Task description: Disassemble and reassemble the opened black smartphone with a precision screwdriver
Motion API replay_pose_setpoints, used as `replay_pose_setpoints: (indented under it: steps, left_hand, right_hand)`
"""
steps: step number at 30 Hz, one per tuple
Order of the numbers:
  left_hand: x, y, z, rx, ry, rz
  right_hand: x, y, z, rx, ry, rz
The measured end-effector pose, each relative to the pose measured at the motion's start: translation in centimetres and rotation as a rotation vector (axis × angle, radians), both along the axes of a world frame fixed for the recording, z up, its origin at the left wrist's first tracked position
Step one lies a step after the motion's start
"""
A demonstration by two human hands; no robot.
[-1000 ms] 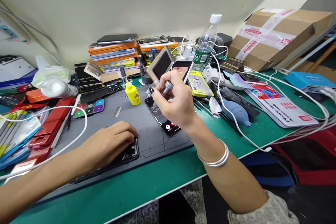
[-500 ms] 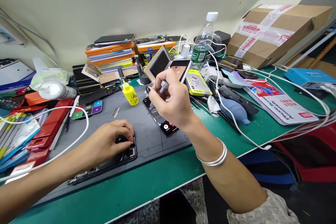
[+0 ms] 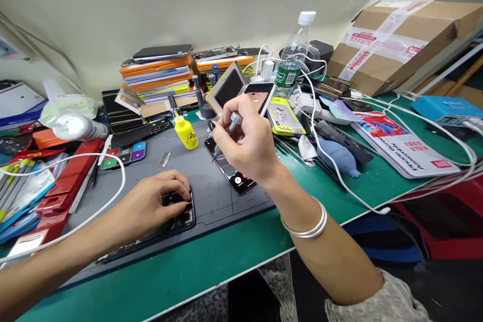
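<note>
My right hand (image 3: 249,143) is closed around a grey screwdriver (image 3: 236,121), raised above a lit phone (image 3: 238,182) on the dark mat (image 3: 219,211). The driver's thin tip points down and left, over the phone's left edge. My left hand (image 3: 160,198) lies over an opened phone (image 3: 189,217) near the mat's front edge. Its thumb and index finger close together at the phone's right end, on something small and dark that I cannot make out. Much of the opened phone is hidden under that hand.
A yellow bottle (image 3: 186,133) and a metal blade (image 3: 164,159) are on the mat. Behind stand stacked phone cases (image 3: 156,73) and a water bottle (image 3: 290,65). To the right lie a blue air blower (image 3: 337,156) and a white cable (image 3: 317,161); a red tool (image 3: 64,186) lies left.
Both hands keep nearly the same pose and place. The view has shifted slightly; the right hand still holds the screwdriver, its tip a little less visible.
</note>
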State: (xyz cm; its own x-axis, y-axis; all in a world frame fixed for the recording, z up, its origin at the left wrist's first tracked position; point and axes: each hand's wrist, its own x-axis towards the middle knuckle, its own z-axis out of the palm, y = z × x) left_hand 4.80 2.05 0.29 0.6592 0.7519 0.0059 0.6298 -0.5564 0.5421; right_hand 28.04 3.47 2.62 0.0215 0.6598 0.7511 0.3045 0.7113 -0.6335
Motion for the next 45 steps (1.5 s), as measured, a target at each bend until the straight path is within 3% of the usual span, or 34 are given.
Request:
replay_pose_setpoints:
  steps: [6,14,17,23,27,30,45]
  left_hand:
    - [0.2,-0.6,-0.2,0.116,-0.004,-0.026]
    - [-0.4,-2.0,-1.8,0.35,-0.034,-0.132]
    - [-0.8,-1.9,-1.9,0.387,-0.033,-0.146]
    - [-1.4,-3.2,-0.8,0.374,-0.012,0.015]
    - [-1.2,-5.1,-1.4,0.363,-0.047,0.189]
    - [-0.7,-6.3,-2.1,0.367,-0.099,0.244]
    - [0.2,-7.3,-2.2,0.408,-0.066,0.195]
  right_hand:
    - [-0.1,0.0,0.0,-0.02,-0.013,-0.011]
    - [-0.1,-0.1,0.0,-0.015,-0.016,-0.017]
    - [0.0,0.0,0.0,-0.043,-0.025,-0.023]
    - [-0.5,-0.2,-0.4,-0.128,-0.061,0.048]
    - [-0.9,-0.4,-0.5,-0.157,-0.101,0.083]
    - [-0.8,-0.4,-0.5,-0.148,-0.096,0.069]
    - [-0.5,-0.2,-0.4,-0.114,-0.128,0.03]
